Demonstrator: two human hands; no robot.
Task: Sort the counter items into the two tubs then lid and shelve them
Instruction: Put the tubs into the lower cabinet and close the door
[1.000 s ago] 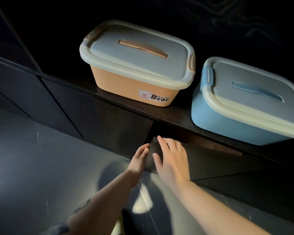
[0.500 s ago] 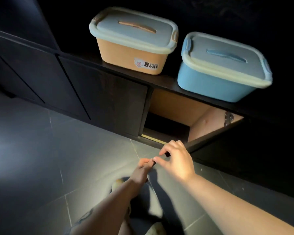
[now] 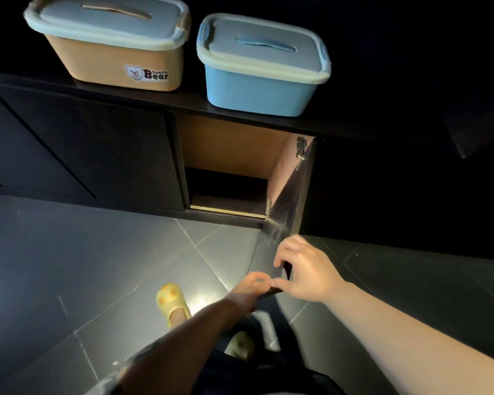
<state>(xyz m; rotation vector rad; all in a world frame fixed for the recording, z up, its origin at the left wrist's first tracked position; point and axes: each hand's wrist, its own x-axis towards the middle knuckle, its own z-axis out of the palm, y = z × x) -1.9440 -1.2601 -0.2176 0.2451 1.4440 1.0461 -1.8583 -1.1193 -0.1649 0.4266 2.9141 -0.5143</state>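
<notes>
An orange tub [image 3: 117, 64] with a grey lid and a bear label stands on the dark counter [image 3: 188, 102]. To its right stands a blue tub [image 3: 257, 86], lidded too. Below them a dark cabinet door [image 3: 285, 206] is swung wide open, hinged on the right, and shows a wooden interior with a low shelf [image 3: 226, 208]. My right hand [image 3: 303, 269] curls its fingers round the door's free edge. My left hand [image 3: 251, 286] pinches the same edge just below it.
Shut dark cabinet doors [image 3: 83, 155] run to the left of the opening. Grey floor tiles [image 3: 97, 252] spread below. My feet in yellow slippers [image 3: 173, 303] stand close under my arms.
The door has swung from barely ajar to wide open, drawn toward me by both hands. My view has pulled back and now shows the cabinet interior and my feet.
</notes>
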